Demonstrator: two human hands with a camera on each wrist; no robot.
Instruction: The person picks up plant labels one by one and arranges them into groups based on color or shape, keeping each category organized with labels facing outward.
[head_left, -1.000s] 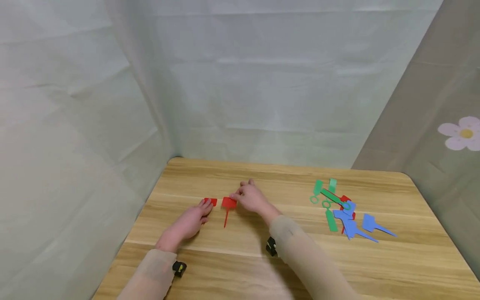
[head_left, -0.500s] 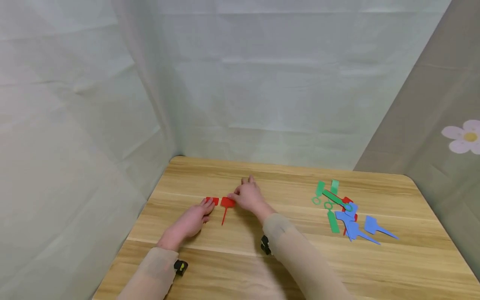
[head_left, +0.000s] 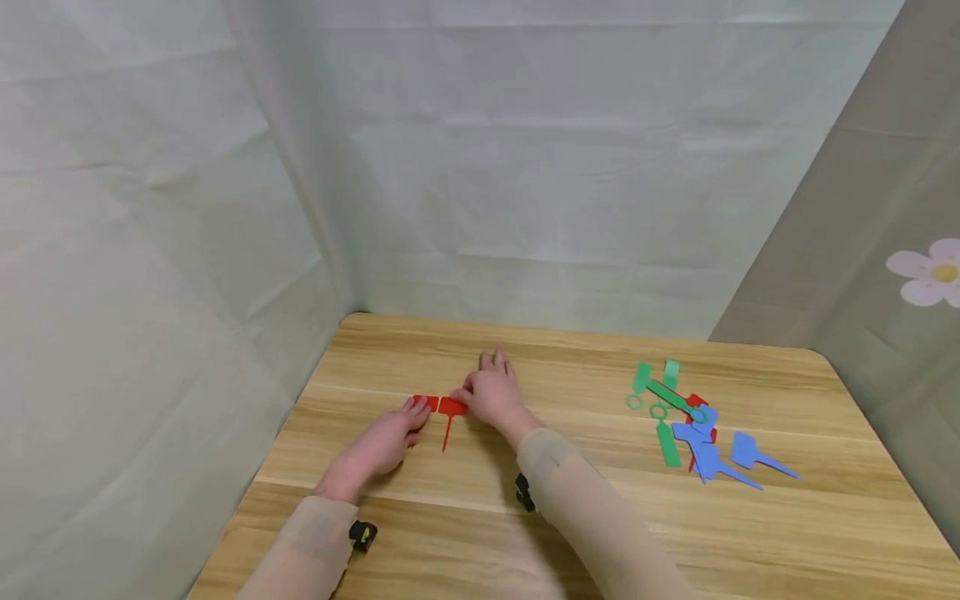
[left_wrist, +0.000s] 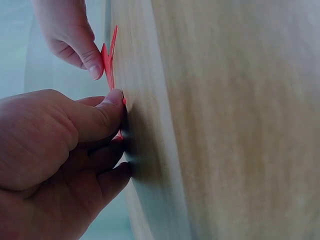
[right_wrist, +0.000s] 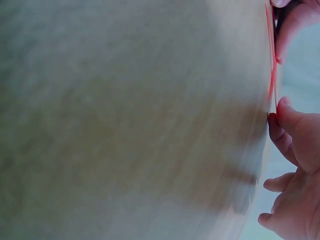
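Two red T-shaped plant labels lie side by side on the wooden table, close together. My left hand (head_left: 384, 442) rests on the left red plant label (head_left: 432, 403), with fingertips pressing its head and the thumb nearer its stem. Most of that label is hidden under the hand. At the right red plant label (head_left: 451, 407), my right hand (head_left: 493, 396) pinches the head's right edge between thumb and index finger, the other fingers spread away. Its thin stem points toward me. The right wrist view shows this red label (right_wrist: 273, 82) almost edge-on, so its exact overlap is unclear.
On the table's right side lie several green tags (head_left: 668, 445) with ring ends and several blue plant labels (head_left: 744, 451). Other red plant labels (head_left: 697, 401) are partly covered in that pile. A pale curtain (head_left: 525, 208) hangs behind the table (head_left: 600, 533).
My right hand has shifted slightly left, sliding the right red plant label toward the left one, so the gap has narrowed. The left hand has stayed on its label.
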